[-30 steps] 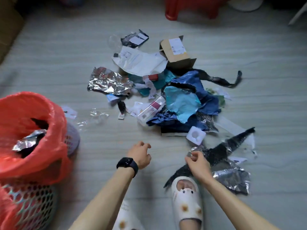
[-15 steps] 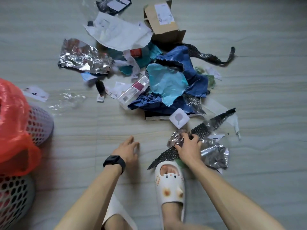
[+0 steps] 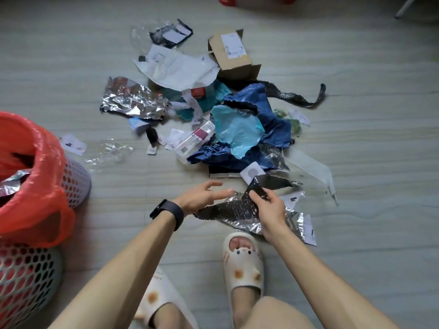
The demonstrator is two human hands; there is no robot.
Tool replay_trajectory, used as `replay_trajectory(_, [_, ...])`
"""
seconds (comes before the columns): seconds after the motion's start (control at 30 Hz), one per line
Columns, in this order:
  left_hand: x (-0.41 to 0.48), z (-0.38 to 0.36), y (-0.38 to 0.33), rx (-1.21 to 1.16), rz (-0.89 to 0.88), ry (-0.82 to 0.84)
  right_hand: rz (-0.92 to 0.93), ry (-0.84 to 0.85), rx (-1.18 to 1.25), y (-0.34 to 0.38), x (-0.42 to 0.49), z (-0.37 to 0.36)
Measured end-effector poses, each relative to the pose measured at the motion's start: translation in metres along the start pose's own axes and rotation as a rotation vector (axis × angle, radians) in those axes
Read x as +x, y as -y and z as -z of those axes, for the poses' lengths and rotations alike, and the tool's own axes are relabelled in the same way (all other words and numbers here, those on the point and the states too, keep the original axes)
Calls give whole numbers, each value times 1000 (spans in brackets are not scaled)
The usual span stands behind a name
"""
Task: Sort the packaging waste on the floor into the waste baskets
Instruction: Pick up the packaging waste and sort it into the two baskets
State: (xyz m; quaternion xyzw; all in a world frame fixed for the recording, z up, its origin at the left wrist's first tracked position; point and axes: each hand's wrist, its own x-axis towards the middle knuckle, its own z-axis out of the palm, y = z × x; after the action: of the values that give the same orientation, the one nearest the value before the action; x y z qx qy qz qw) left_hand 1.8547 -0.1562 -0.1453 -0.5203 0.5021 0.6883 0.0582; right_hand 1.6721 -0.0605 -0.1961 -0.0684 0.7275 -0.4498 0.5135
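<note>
My right hand [image 3: 269,205] grips a black bubble-wrap mailer strip [image 3: 232,208], lifted off the floor in front of my slippers. My left hand [image 3: 202,195], with a black watch on the wrist, hovers with fingers spread just left of the strip, touching nothing. A pile of packaging waste [image 3: 237,129] lies beyond: blue and teal plastic bags, a cardboard box [image 3: 231,55], white paper [image 3: 178,67], crumpled silver foil [image 3: 130,100]. A lilac mesh basket lined with a red bag [image 3: 31,176] stands at the left, foil inside it.
A second mesh basket [image 3: 26,281] sits at the lower left. Silver foil mailer [image 3: 299,224] lies under my right hand. Clear plastic film [image 3: 111,153] and a paper label [image 3: 72,144] lie near the baskets. My feet in white slippers [image 3: 243,260] stand below. A red stool [image 3: 256,0] is at the top.
My right hand has raised the black bubble-wrap strip off the floor. My left hand left the floor and moved right towards the strip, fingers spread.
</note>
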Motion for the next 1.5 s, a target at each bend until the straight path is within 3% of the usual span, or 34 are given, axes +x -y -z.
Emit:
replay_trajectory(0.1, [-14, -7, -13, 315, -92, 53, -88, 142, 180, 18, -20, -12])
replay_trajectory(0.2, [-20, -13, -12, 805, -277, -184, -148, 332, 233, 29, -33, -19])
replay_trajectory(0.3, [-23, -12, -7, 950, -486, -336, -120, 466, 131, 29, -39, -19])
replay_trajectory(0.4, [-23, -15, -3, 943, -468, -420, -119, 524, 188, 24, -38, -15])
replay_trajectory(0.5, [-21, -19, 8, 899, -389, -452, -133, 456, 169, 17, -30, -3])
replay_trajectory(0.57, [-20, -15, 15, 797, -353, -460, -94, 328, -97, 5, -17, 8])
replay_trajectory(0.63, [-19, -6, 19, 663, -342, -521, -13, 172, -609, -10, 0, 20])
replay_trajectory(0.7, [-17, 7, 20, 528, -344, -644, -86, 19, -995, -24, 16, 28])
replay_trajectory(0.83, [-14, 28, 25, 514, -344, -832, -273, -14, -1124, -37, 29, 13])
replay_trajectory(1.03, [-15, 37, 41, 426, -346, -895, -115, -91, -1407, -55, 29, -8])
replay_trajectory(1.23, [-18, 37, 39, 300, -240, -829, 174, -61, -1445, -46, 32, 20])
replay_trajectory(1.37, [-27, 40, 28, 358, -169, -788, 227, -29, -1129, -32, 20, 25])
replay_trajectory(1.5, [-42, 47, 7, 259, -118, -666, 331, 44, -730, 4, -6, -8])
